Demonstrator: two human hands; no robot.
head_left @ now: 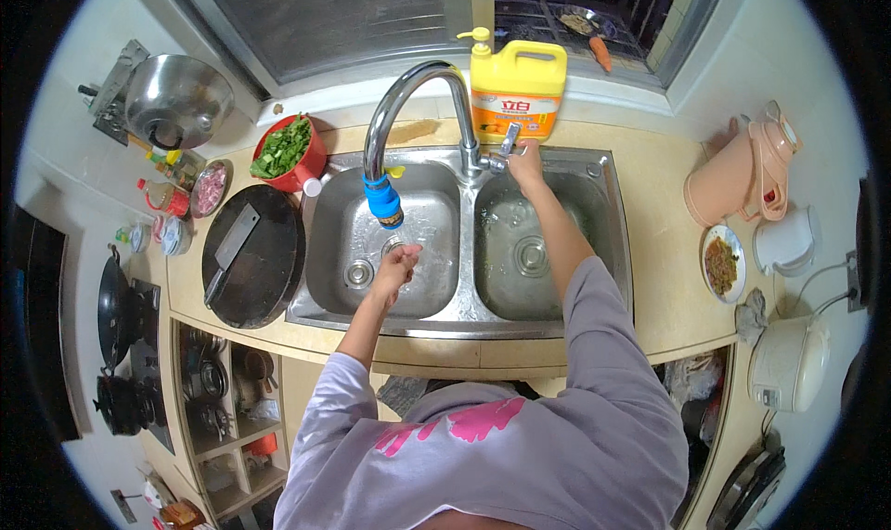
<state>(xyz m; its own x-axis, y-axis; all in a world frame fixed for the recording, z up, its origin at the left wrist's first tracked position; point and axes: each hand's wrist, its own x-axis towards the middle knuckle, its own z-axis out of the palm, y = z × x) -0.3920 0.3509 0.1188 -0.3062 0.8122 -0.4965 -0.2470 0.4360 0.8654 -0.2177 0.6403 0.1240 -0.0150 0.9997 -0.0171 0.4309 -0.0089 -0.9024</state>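
Observation:
My left hand [397, 268] is over the left basin [429, 196] of the steel double sink, just below the blue spout nozzle [383, 205] of the chrome faucet [408, 78]. Its fingers are bent and bunched together. A pale round shape, perhaps splashing water, shows at the fingers, and I cannot make out what they hold, if anything. My right hand [526, 165] reaches across the right basin [580, 196] and is closed on the faucet handle [510, 140]. Shallow water seems to lie in the right basin around its drain [530, 256].
A yellow detergent jug [516, 89] stands behind the faucet. Left of the sink are a black pan lid [269, 284] with a cleaver [234, 242] on it and a red colander of greens [311, 163]. A plate of food [721, 265] and a peach thermos jug [733, 179] stand right.

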